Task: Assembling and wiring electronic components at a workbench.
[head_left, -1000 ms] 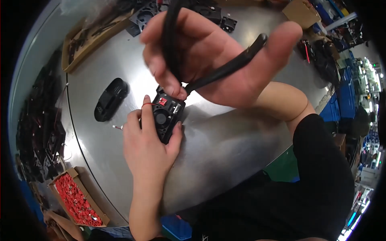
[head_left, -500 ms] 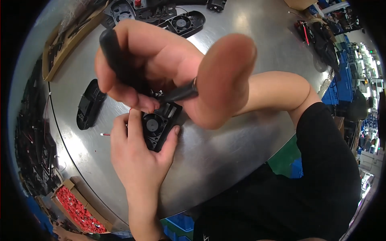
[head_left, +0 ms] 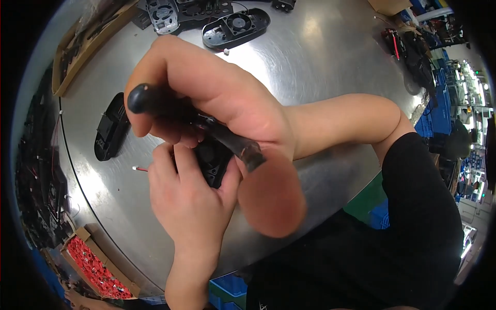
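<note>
Close in front of me, my right hand is wrapped round a pair of black-handled pliers. The two handles stand spread apart, one ending by the fingers and the other by the thumb. Its jaws point down at the work and are mostly hidden, so I cannot tell their exact kind. Beneath them my left hand grips a black plastic housing with a small fan, thumb on one side and fingers on the other. A red wire with a white plug sticks out beside the left fingers.
Left on the metal table lies another black housing. Housings with fans sit at the far side. A carton of red parts stands lower left, a long cardboard tray upper left, and black parts with red wires far right.
My right hand has tilted and its thumb has swung down toward me, with the pliers handles still spread. My left hand and the housing have shifted slightly right.
</note>
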The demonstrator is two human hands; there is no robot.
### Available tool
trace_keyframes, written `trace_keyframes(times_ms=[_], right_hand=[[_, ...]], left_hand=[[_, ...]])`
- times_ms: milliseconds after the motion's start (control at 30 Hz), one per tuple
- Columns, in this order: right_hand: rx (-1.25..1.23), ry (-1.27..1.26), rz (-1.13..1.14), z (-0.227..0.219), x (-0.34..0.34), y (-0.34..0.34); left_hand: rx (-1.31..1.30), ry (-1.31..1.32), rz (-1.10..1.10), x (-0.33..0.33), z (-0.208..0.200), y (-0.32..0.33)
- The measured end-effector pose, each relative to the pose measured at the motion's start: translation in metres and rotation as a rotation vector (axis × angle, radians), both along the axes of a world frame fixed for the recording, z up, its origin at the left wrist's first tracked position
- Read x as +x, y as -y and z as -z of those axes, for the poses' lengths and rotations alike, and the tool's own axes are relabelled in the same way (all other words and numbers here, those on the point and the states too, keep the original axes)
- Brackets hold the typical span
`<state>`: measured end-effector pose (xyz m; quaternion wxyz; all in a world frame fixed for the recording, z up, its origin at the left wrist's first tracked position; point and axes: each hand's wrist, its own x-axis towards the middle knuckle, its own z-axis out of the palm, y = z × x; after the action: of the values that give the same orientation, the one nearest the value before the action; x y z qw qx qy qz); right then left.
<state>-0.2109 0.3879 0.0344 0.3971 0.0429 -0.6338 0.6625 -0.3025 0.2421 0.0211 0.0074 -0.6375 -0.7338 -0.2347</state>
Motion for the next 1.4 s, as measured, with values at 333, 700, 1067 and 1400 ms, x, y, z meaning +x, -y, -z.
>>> trace_keyframes(times_ms=[333,700,1067,1400], right_hand=[[-0.212,0.23,-0.074,-0.012,0.01,0.006],[-0.154,0.248,-0.064,-0.01,0.011,0.004],[0.075,0.23,-0.01,-0.007,0.012,0.0],[0.128,0.042,0.186,-0.002,0.003,0.013]], left_hand=[[-0.021,-0.011,-0.024,0.003,0.0,0.001],[0.015,-0.064,-0.008,0.004,0.004,-0.001],[0.01,-0.123,0.004,0.003,0.005,0.001],[-0.058,0.028,-0.036,0.007,0.0,-0.002]])
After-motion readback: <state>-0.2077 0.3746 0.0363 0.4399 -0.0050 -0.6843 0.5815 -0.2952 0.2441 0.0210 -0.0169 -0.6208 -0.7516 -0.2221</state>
